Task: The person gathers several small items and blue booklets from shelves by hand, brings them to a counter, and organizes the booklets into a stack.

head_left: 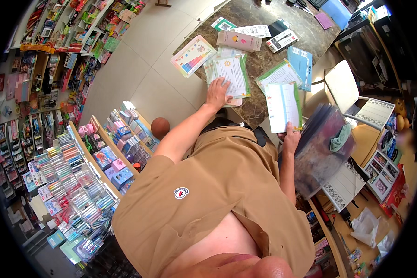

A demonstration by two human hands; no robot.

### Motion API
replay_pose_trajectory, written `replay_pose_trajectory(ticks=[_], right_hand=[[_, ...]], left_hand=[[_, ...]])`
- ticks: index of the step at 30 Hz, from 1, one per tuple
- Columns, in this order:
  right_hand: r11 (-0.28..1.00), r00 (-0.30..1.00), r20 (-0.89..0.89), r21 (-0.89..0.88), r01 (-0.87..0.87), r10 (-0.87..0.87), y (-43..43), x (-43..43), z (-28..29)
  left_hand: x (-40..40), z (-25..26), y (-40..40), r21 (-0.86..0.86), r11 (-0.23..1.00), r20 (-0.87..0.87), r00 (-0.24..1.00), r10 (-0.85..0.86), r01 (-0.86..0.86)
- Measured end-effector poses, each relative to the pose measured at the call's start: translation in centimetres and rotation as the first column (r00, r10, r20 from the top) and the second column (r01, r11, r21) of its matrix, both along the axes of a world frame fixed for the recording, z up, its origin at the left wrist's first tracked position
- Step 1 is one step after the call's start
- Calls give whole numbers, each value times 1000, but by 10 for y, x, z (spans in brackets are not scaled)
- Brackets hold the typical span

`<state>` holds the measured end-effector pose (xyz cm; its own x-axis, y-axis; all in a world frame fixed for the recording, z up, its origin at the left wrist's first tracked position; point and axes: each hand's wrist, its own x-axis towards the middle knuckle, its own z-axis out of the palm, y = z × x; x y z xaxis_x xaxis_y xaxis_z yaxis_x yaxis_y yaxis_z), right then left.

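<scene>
My left hand [218,93] rests on the lower left part of a pile of printed sheets [232,74] with green edges, its thumb apart from its fingers. With my right hand [291,139] I grip the lower edge of a printed sheet [282,106] that has a blue stripe and a green border. Its far end overlaps another green-bordered sheet [281,76] on the marble-patterned table [252,107]. Beside the left pile lies a stack of cards [194,55] with a coloured bar chart, jutting past the table edge. A blue printed packet [300,66] lies to the right.
A pink box [239,40] and a white-and-black box [282,40] lie farther back on the table. White chairs [342,81] stand at right, near a dark translucent plastic sheet [319,156]. On the left are a pen display [80,187] and a basketball [160,128] on the floor.
</scene>
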<state>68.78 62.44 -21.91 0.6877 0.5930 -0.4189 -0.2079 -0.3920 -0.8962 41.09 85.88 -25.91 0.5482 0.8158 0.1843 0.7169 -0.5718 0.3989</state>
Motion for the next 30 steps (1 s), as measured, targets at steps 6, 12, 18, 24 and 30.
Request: replay_pose_trajectory(ticks=[6, 12, 18, 24, 30], right_hand=[[993, 934, -343, 98, -71, 100, 8, -17, -2], [981, 915, -366, -33, -192, 167, 2, -28, -8], [947, 924, -266, -92, -308, 275, 10, -35, -18], [931, 909, 281, 108, -349, 308, 27, -43, 17], [796, 555, 632, -171, -580, 540, 22, -52, 17]], left_hand=[[-3, -7, 6, 32, 997, -13, 998, -63, 63], [-3, -13, 2, 114, 991, -43, 997, -67, 72], [-6, -15, 3, 101, 990, -54, 994, -96, 101], [4, 3, 9, -24, 1000, -108, 994, -2, 0], [7, -6, 15, -82, 997, -85, 996, -12, 5]])
